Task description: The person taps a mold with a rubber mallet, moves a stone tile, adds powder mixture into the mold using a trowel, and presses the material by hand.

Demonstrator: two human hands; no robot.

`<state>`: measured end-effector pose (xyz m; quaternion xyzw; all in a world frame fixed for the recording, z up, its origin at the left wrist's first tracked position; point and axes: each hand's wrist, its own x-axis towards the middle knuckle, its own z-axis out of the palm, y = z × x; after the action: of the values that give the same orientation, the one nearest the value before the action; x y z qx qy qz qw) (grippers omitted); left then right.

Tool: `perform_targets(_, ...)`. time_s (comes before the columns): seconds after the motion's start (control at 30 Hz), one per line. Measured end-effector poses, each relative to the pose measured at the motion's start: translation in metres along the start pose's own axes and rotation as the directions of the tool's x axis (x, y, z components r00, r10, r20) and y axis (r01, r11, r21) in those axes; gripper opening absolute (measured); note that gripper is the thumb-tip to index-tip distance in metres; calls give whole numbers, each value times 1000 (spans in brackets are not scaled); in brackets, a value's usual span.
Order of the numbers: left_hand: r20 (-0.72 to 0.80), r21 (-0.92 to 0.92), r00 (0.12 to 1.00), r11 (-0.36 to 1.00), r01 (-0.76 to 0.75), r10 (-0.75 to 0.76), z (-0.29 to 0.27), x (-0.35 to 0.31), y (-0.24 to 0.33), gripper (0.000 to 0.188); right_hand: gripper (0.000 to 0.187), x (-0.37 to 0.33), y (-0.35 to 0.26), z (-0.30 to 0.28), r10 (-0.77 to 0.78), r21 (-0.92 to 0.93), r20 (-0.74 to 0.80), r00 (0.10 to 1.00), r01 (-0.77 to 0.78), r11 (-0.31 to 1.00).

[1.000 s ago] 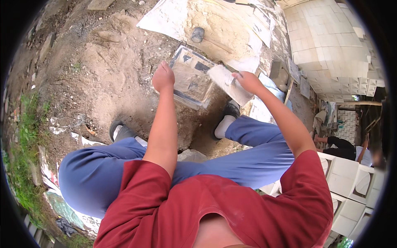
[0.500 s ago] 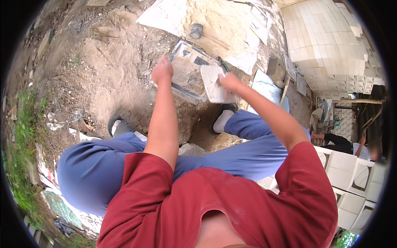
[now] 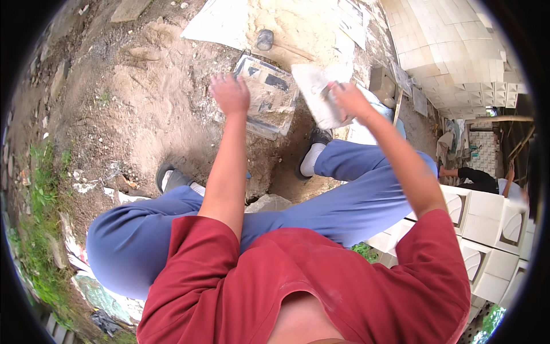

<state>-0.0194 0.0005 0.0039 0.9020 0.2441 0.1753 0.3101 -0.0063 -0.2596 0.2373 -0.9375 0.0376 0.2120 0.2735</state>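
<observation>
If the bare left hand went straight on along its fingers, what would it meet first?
The bare left hand would probably meet the flat white sheet, past a strip of brown soil; depth is unclear, so it might pass above.

Left hand [image 3: 230, 94] spread near dusty rectangular tray [image 3: 264, 128], right hand [image 3: 350, 101] gripping pale board [image 3: 314, 93]

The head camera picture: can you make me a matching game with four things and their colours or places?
1. right hand
2. mallet
3. shirt
4. trousers

A. dark red
B. lying on the powdery pale sheet
C. blue
D. holding a flat pale tool

Pairs: 1-D, 2-B, 3-A, 4-C
</observation>
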Motion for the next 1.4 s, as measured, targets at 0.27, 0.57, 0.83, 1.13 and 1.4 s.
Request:
perform_targets(0.27, 80, -122, 774, 777, -618, 628, 68, -102, 79, 57, 56, 41, 18, -125, -33, -95, -66, 997, 27, 995)
perform_targets(0.57, 137, -12, 798, 807, -591, 587, 64, -60, 73, 58, 60, 138, 98, -158, -49, -442, 18, 999, 52, 895)
perform_targets(0.83, 236, 70, 852, 866, -495, 468, 52, -44, 80, 68, 59, 274, 153, -64, -189, -514, 162, 969, 246, 821)
perform_targets(1.13, 393, 149, 793, 818, -555, 466, 53, -38, 99, 69, 50, 377, 217, -29, -122, -329, -148, 981, 68, 942)
perform_targets(1.4, 329, 112, 820, 843, -526, 468, 56, -40, 109, 71, 42, 344, 214, 0, -312, -426, -331, 891, 154, 892)
